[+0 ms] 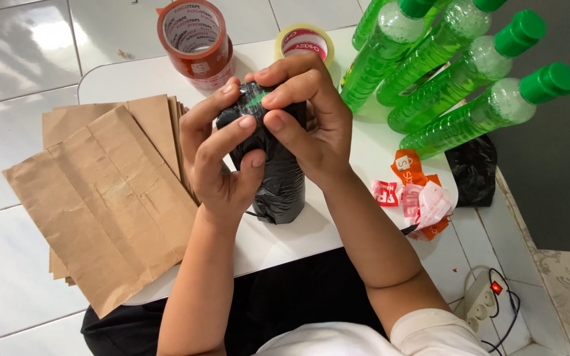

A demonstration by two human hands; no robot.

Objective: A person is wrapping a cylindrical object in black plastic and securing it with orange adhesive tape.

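A bottle wrapped in black plastic (280, 184) stands upright near the middle of the white table (278, 244). A bit of its green cap (256, 100) shows through the wrap at the top. My left hand (216, 155) grips the wrapped bottle from the left, with thumb and fingers pressing the plastic near the top. My right hand (308, 118) covers the top from the right and also holds the black wrap. Both hands touch each other over the cap.
A stack of brown paper bags (110, 198) overhangs the table's left side. A red tape roll (196, 43) and a yellow tape roll (305, 41) stand at the back. Several green bottles (456, 86) lie at the right, with crumpled red-and-white tape scraps (417, 194), a black bag (473, 168) and a floor power strip (479, 296).
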